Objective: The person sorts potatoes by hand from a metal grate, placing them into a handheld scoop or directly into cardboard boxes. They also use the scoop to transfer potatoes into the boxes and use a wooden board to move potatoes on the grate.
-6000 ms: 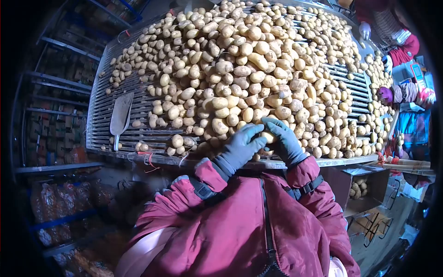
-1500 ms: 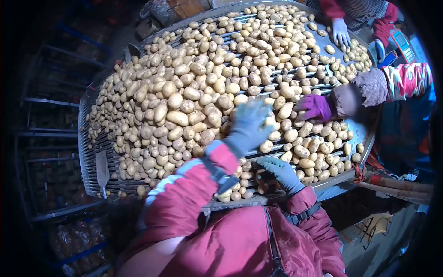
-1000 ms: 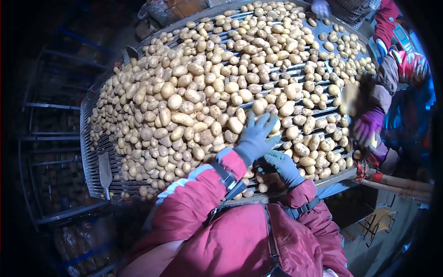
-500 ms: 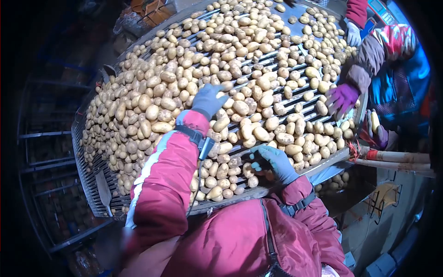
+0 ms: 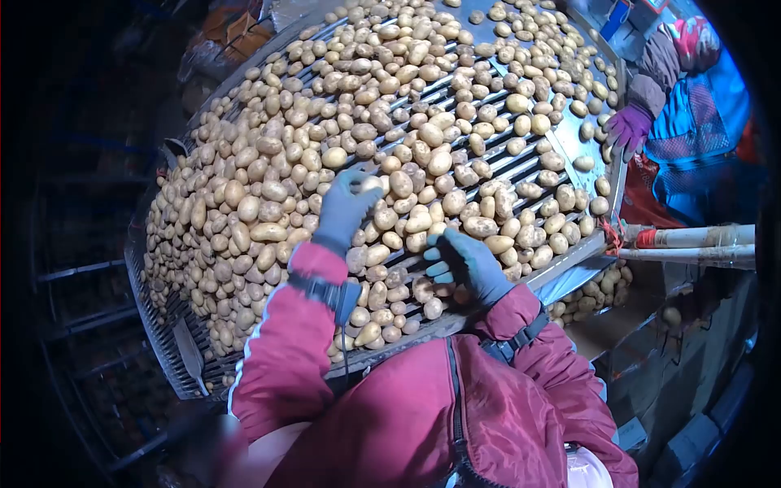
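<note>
Many potatoes (image 5: 252, 207) lie heaped over a slatted metal rack (image 5: 500, 167), thickest at the left. My left hand (image 5: 348, 205), in a grey-blue glove, has its fingers curled round a pale potato (image 5: 371, 185) above the middle of the heap. Nearer my body, at the rack's front edge, my right hand (image 5: 468, 262) wears a blue-green glove. Its fingers are spread and slightly bent over the potatoes, and nothing shows between them. The palm is in shadow.
A co-worker's purple-gloved hand (image 5: 629, 128) rests at the rack's right edge. Pale poles (image 5: 691, 237) jut out at the right. More potatoes (image 5: 598, 291) lie below the front edge. A flat paddle-like piece (image 5: 189, 351) stands at the lower left.
My left hand has drawn back slightly and closed round a potato. My right hand has moved up and left. The co-worker's purple glove has shifted to the rack's edge; another gloved hand has left view.
</note>
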`<state>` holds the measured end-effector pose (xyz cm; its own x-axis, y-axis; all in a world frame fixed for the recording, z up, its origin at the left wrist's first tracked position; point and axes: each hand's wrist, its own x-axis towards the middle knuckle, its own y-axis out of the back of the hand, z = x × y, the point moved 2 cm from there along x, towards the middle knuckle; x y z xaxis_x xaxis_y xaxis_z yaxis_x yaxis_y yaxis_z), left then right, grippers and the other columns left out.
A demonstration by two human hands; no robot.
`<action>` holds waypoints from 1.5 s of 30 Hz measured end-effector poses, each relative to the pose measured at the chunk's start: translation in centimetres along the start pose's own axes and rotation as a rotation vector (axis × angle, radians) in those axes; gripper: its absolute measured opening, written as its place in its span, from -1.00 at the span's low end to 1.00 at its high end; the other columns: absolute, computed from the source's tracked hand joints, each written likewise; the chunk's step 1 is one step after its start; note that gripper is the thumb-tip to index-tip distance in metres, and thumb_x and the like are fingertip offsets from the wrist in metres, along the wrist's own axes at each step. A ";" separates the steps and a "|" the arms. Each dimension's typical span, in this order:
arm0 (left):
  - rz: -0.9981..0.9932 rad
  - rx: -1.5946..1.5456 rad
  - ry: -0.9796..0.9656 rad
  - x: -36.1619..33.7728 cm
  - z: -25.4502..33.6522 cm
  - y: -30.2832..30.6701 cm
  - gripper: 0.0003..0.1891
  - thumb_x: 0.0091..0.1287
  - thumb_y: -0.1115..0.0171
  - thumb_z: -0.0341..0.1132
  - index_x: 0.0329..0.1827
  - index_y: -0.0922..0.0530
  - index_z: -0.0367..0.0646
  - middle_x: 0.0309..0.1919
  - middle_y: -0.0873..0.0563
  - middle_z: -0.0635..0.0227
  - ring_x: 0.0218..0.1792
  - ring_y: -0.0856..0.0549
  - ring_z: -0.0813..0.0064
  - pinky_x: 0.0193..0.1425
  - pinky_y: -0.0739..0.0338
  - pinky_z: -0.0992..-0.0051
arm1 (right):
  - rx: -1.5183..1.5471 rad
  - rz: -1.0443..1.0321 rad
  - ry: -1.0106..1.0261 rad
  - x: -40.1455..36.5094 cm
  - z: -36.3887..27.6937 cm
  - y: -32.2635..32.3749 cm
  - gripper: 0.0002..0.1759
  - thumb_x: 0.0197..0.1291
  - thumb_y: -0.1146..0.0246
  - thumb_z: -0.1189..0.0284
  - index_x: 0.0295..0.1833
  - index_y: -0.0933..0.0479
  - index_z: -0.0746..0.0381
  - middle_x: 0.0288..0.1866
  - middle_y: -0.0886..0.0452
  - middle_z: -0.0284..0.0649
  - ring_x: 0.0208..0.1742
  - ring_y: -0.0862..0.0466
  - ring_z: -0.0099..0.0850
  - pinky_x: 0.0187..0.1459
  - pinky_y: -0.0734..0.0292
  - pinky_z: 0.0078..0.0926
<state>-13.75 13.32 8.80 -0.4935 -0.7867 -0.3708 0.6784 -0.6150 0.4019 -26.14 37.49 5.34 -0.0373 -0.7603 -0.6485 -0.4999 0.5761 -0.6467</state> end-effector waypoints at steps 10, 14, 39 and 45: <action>-0.068 0.559 -0.661 4.4 2.5 -11.8 -0.55 0.29 -0.41 -0.08 0.20 -0.68 -0.06 -0.05 -0.72 0.09 -0.06 -0.73 0.10 0.15 -0.62 0.21 | -0.193 -0.080 0.167 -2.1 -1.2 3.3 -0.69 0.50 -0.14 0.39 0.15 -0.58 0.38 -0.32 -0.67 -0.25 -0.39 -0.70 -0.40 -0.40 -0.65 -0.47; -0.116 0.398 -0.634 6.6 0.2 -13.6 -0.50 0.29 -0.41 -0.15 0.29 -0.63 -0.07 -0.08 -0.75 0.15 -0.14 -0.74 0.24 0.03 -0.64 0.31 | -0.573 -0.017 0.511 -3.0 -0.8 5.4 -0.66 0.49 -0.18 0.41 0.26 -0.56 0.32 -0.17 -0.67 -0.24 -0.30 -0.71 -0.43 -0.28 -0.69 -0.49; 0.330 1.026 -0.413 -13.4 -8.8 5.4 -0.35 0.37 -0.30 0.00 0.46 -0.48 -0.11 0.42 -0.46 0.02 0.53 -0.23 -0.17 0.60 -0.14 -0.07 | -0.793 0.663 0.535 -21.2 -6.9 23.8 -0.49 0.44 -0.31 0.31 0.40 -0.51 0.33 0.22 -0.64 -0.17 0.17 -0.64 -0.46 0.19 -0.57 -0.52; 0.112 1.136 -0.279 -6.1 -9.9 -3.0 -0.27 0.36 -0.26 0.10 0.51 -0.39 -0.10 0.50 -0.35 0.00 0.58 -0.18 -0.12 0.67 0.01 -0.02 | -0.605 0.108 0.166 -12.7 -4.9 6.8 -0.55 0.46 -0.27 0.24 0.30 -0.57 0.30 0.06 -0.74 -0.24 0.00 -0.73 -0.49 0.06 -0.61 -0.53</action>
<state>-7.42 20.50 1.54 -0.6600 -0.7368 -0.1464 -0.0801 -0.1247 0.9890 -33.27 49.62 11.18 -0.2244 -0.7718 -0.5950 -0.8846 0.4175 -0.2080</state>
